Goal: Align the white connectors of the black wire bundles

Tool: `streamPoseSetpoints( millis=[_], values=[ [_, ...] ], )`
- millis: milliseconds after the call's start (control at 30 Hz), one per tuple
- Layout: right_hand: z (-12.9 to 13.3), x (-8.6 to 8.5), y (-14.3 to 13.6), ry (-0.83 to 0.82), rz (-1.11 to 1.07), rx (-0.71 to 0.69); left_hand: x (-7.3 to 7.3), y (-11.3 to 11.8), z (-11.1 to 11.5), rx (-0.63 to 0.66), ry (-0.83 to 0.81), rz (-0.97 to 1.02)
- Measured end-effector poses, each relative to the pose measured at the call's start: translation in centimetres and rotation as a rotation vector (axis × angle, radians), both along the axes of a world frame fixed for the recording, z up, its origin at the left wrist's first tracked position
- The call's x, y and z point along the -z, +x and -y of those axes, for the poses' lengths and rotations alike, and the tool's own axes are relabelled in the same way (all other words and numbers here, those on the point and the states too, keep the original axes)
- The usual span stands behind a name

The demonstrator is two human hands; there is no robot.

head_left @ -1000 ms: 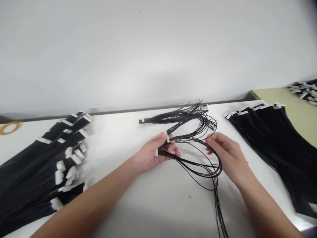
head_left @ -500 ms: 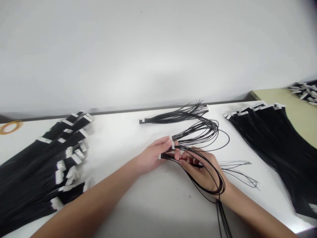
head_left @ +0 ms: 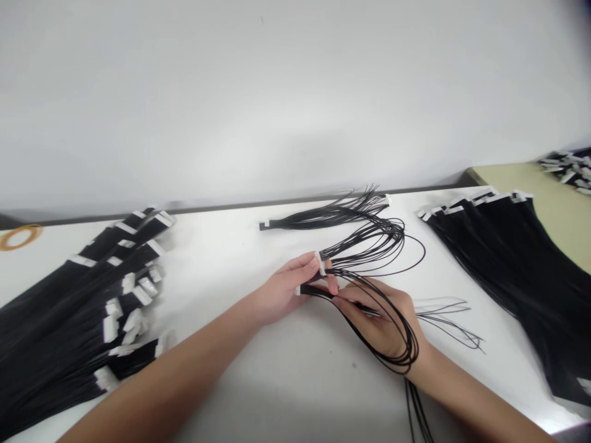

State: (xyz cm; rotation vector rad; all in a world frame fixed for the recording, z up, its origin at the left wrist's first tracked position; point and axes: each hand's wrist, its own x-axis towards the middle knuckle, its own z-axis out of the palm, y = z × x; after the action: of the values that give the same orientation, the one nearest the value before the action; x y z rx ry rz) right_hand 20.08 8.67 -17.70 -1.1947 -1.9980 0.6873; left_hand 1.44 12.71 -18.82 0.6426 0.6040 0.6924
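Near the middle of the white table, my left hand is closed on a white connector with looped black wires running out to the right. A second white connector end shows below it at the same hand. My right hand pinches the black wires just right of the connectors, its fingertips close to my left fingers. Some wires loop over the back of my right hand, and others hang toward the front edge. Loose wire ends lie to the right of the wrist.
Black cable bundles with white connectors cover the left side; more cables lie at the right. Another bundle rests behind my hands. A yellow ring is at far left, and a cable pile on the yellowish surface.
My right hand has shifted slightly right, its fingers bunched closer. The wire loops over it have tightened a little. My left hand has hardly moved.
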Motion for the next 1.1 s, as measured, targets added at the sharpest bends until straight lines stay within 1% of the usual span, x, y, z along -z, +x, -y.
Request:
streamPoseSetpoints(
  millis=[67,200,267,333,400,467,567,667,733,833,867,933,1000,1100],
  values=[
    [0.1,0.2,0.1,0.109,0.039,0.01,0.1,0.0,0.0,-0.003,0.003,-0.006],
    [0.1,0.3,0.3,0.324,0.216,0.024,0.2,0.0,0.0,-0.006,-0.016,-0.01],
    [0.1,0.3,0.4,0.377,0.279,0.022,0.2,0.0,0.0,-0.017,-0.034,-0.023],
    [0.1,0.1,0.3,0.375,0.325,0.023,0.1,0.1,0.0,-0.029,-0.046,-0.037],
    [0.1,-0.1,0.4,0.302,0.333,0.016,0.0,0.1,0.0,-0.036,-0.051,-0.048],
    [0.0,-0.6,0.5,0.165,0.28,-0.027,0.0,0.1,0.0,-0.036,-0.053,-0.065],
    [-0.1,-1.6,1.3,-0.067,0.166,-0.127,0.0,0.1,0.0,-0.033,-0.056,-0.093],
    [-0.1,-2.8,2.5,-0.262,0.054,-0.157,0.0,0.1,-0.1,-0.03,-0.061,-0.107],
    [-0.2,-3.6,3.4,-0.353,-0.061,-0.157,-0.1,0.1,-0.1,-0.02,-0.064,-0.11],
    [-0.6,-4.2,4.7,-0.456,-0.305,-0.106,0.0,0.1,-0.2,-0.008,-0.066,-0.114],
    [-0.8,-4.3,5.1,-0.487,-0.395,-0.106,0.0,0.1,-0.2,-0.003,-0.069,-0.121],
    [-1.2,-4.2,5.7,-0.536,-0.54,-0.153,0.1,0.1,-0.2,0.012,-0.064,-0.132],
    [-1.5,-4.0,6.1,-0.551,-0.611,-0.221,0.2,0.0,-0.2,0.029,-0.046,-0.132],
    [-1.6,-3.6,6.3,-0.548,-0.602,-0.227,0.3,0.0,-0.2,0.042,-0.021,-0.123]
  ],
)
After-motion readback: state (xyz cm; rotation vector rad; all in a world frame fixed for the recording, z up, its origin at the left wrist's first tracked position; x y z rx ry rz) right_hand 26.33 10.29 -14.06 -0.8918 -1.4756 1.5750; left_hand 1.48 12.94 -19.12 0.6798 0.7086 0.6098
